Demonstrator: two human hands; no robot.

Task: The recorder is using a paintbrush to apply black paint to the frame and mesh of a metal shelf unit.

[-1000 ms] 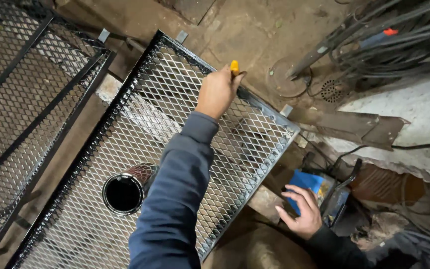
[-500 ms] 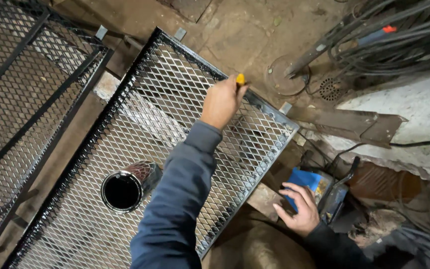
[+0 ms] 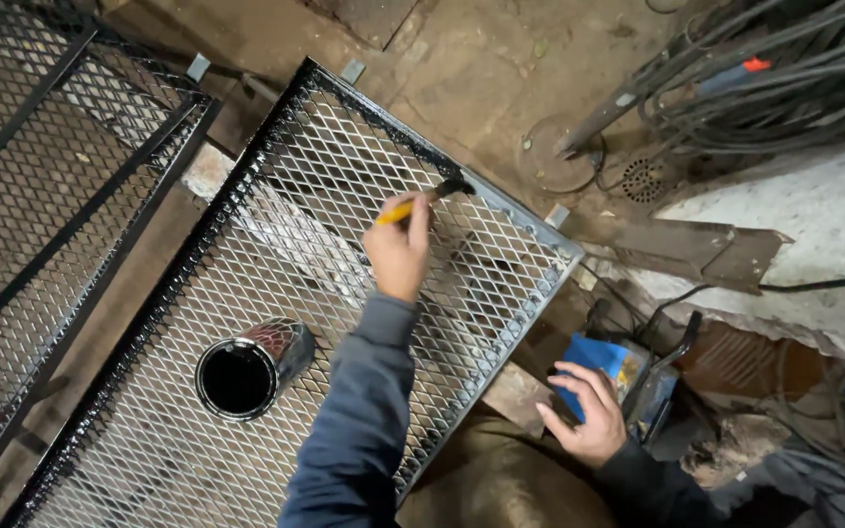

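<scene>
A yellow-handled paintbrush (image 3: 421, 202) is pinched between the fingers of the left hand (image 3: 398, 254), its dark bristles laid against the far edge of a black-framed expanded-metal mesh panel (image 3: 198, 391). The panel is seen lying flat and tilted diagonally across the view, its frame glossy black along the left side and greyer near the brush. An open tin of black paint (image 3: 244, 374) is set on the mesh, nearer than the left hand and to the left of the blue-grey sleeve (image 3: 359, 430). The right hand (image 3: 591, 411) is held off the panel's right-hand corner, fingers loosely spread and resting on a blue box (image 3: 599, 364); nothing is gripped by it. A second mesh panel (image 3: 41, 196) with black bars is seen to the left of the first, just beside it. Beyond the panel's far corner, a round floor drain (image 3: 644, 178) and a bundle of dark cables (image 3: 775, 88) are visible on the stained concrete floor (image 3: 481, 68), with a bent metal plate (image 3: 706, 249) lying to the right.
</scene>
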